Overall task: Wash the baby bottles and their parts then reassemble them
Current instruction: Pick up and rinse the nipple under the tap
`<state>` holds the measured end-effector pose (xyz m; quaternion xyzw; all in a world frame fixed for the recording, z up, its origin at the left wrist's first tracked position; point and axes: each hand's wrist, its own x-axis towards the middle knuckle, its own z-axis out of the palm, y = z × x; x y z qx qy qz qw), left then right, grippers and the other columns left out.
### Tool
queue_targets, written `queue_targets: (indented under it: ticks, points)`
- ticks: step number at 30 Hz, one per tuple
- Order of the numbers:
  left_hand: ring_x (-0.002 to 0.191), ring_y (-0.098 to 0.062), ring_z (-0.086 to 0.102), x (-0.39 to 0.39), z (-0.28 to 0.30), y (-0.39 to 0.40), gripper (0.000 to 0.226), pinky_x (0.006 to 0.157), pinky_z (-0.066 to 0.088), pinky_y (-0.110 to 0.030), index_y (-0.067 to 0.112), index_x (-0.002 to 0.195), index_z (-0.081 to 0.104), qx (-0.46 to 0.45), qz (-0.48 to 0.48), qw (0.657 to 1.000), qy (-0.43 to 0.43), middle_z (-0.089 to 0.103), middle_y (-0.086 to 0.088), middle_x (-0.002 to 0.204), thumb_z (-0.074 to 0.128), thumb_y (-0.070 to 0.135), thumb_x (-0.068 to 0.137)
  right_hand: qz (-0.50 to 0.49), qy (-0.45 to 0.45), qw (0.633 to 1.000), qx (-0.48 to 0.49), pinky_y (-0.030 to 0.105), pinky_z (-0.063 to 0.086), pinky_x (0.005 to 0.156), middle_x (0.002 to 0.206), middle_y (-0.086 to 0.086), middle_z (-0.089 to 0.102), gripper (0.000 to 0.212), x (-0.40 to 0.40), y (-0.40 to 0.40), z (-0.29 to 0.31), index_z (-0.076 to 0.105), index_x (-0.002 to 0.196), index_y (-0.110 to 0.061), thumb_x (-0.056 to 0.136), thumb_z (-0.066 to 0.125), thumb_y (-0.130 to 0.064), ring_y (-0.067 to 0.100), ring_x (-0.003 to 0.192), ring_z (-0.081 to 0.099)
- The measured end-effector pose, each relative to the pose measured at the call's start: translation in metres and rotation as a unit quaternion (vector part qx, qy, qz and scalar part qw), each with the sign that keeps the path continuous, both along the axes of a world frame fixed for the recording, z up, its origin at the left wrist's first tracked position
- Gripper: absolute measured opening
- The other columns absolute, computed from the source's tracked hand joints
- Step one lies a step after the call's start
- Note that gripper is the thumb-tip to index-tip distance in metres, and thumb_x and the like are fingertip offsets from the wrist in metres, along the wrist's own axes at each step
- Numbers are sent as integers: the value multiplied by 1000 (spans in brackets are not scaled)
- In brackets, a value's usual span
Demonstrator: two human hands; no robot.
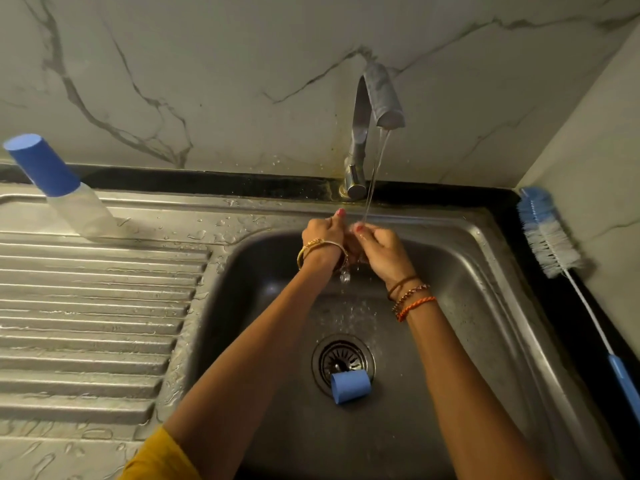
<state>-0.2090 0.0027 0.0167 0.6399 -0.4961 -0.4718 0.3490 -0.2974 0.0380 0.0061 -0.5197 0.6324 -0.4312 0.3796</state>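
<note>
Two hands: I see both together under the water stream (375,174), above the sink (485,271).
Left hand (323,233): fingers curled, thumb up; something small is between the hands, but I cannot tell what it is.
Right hand (379,247): fingers curled too, touching the left one.
Tap (367,133): running.
Blue cap (349,386): lying on its side at the drain (341,358).
Bottle (59,188): upright on the drainboard (86,306), blue cap on, well apart from my hands.
Brush (550,237): on the black desk (561,306), right of the sink.
</note>
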Motion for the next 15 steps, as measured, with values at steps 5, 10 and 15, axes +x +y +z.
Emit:
queue_targets:
  ticks: [5,10,15]
  points:
    - [80,-29,63,3,-7,0,49,87,52,-45,8,72,57,53,-10,998,18,63,-16,82,41,49,93,-10,78,993,-91,3,45,66,100,15,69,24,-2,4,-5,67,103,4,88,60,-13,11,85,60]
    - [78,-28,65,4,-8,3,48,85,54,-44,5,82,64,41,-3,998,54,67,-17,86,45,48,91,-131,-105,985,-32,13,52,55,67,4,67,10,-3,2,-1,68,79,-1,75,73,-9,4,57,61]
    - [71,-14,63,2,-2,8,13,57,56,-23,2,96,64,100,29,957,271,63,-8,79,58,11,89,-177,-138,974,-35,8,50,52,77,0,64,17,-3,-2,3,62,86,-6,73,73,-1,4,66,58]
